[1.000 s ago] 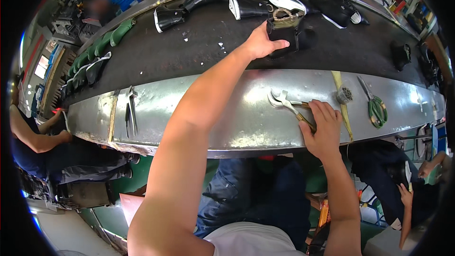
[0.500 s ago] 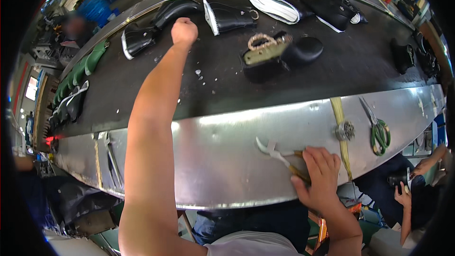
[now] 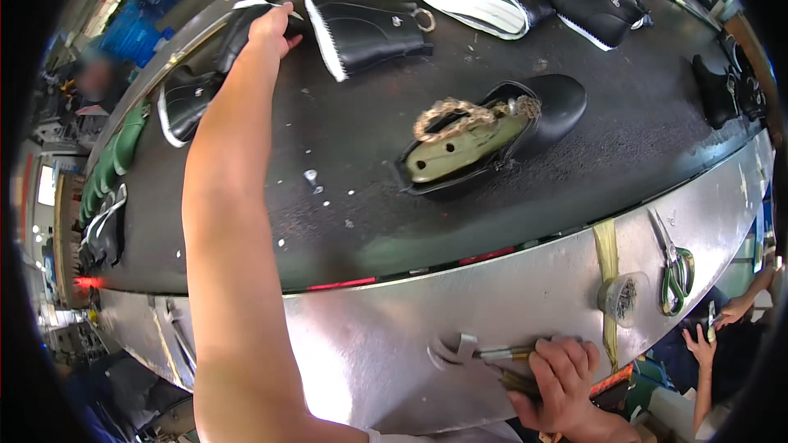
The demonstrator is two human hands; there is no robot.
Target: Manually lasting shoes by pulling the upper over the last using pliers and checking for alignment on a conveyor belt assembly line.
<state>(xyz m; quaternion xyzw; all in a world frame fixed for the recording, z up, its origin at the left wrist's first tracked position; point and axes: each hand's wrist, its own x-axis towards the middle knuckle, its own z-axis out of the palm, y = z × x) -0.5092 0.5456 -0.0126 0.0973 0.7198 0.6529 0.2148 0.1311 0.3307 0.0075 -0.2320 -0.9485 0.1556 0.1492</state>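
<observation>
Black boot (image 3: 232, 43) is at the far upper left of the dark work surface (image 3: 369, 197), on its side as far as I can tell: the hand and forearm hide a lot of it. White edge shows at the top. Left hand (image 3: 269, 33) is on it, arm at near full stretch, thumb off to the right, fingers bent over the top. Can't tell if it has a real hold or just rests there.

Handling, my read: boot is light to moderate, shaft soft and likely to fold, toe and sole end stiffer. Smooth upper looks a bit slippery. Best hold is around the heel or sole edge; the shaft alone would flop.

Right hand (image 3: 558, 381) is curled round the handles of the pliers (image 3: 501, 353), low over the metal ledge (image 3: 386, 320), head pointing left. Pliers should be rigid and head-heavy; the handles are the place to grip.

Just left of the first boot: another black boot (image 3: 187, 102). To its right, a side-lying boot (image 3: 369, 41) with a white edge. Nearer the middle, a dark shoe (image 3: 556, 113) with a green form and rope loop inside. On the ledge, right side: cup of small metal bits (image 3: 624, 299), then scissors (image 3: 675, 275).
</observation>
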